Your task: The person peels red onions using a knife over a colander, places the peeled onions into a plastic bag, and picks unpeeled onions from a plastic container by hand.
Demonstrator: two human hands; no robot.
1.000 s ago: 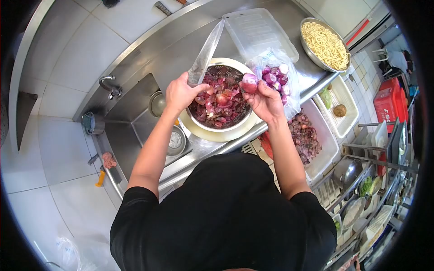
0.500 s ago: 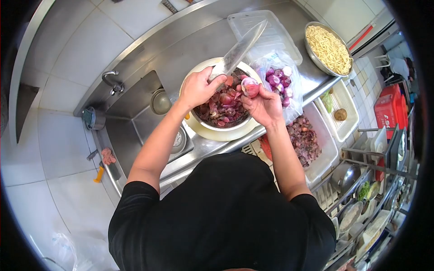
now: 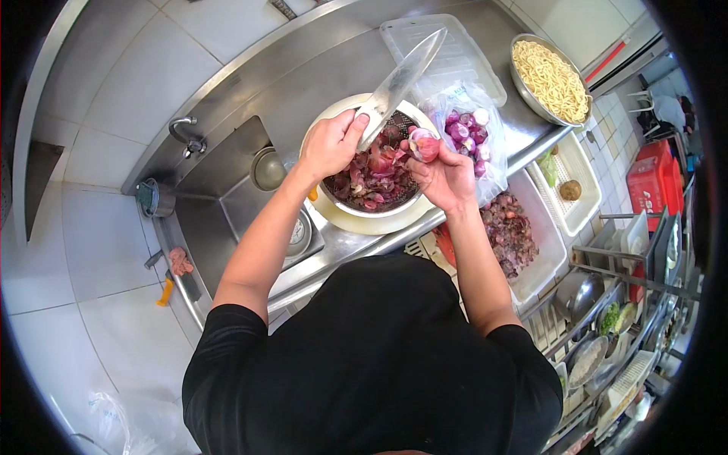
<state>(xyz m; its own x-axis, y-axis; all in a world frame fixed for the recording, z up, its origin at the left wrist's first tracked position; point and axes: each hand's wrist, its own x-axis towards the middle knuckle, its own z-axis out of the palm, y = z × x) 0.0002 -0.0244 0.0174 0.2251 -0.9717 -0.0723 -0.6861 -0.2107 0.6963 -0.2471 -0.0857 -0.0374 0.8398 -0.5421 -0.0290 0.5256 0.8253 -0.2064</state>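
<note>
My left hand is closed around the handle of a large kitchen knife, its broad blade tilted up and away to the right. In my right hand a red onion is pinched by the fingers, part of its skin loose. Both hands are over a round colander holding dark red onion skins. Under the colander is a pale round board. Right of it, a clear plastic bag holds several peeled purple onions.
A metal bowl of noodles stands at the counter's right end, near a clear plastic lid. Lower right is a white tub of onion skins, beside a white basket. A steel sink with a tap lies left.
The knife has moved slightly left and away from the onion, and a piece of skin by the blade is no longer there. The onion has shifted slightly right.
</note>
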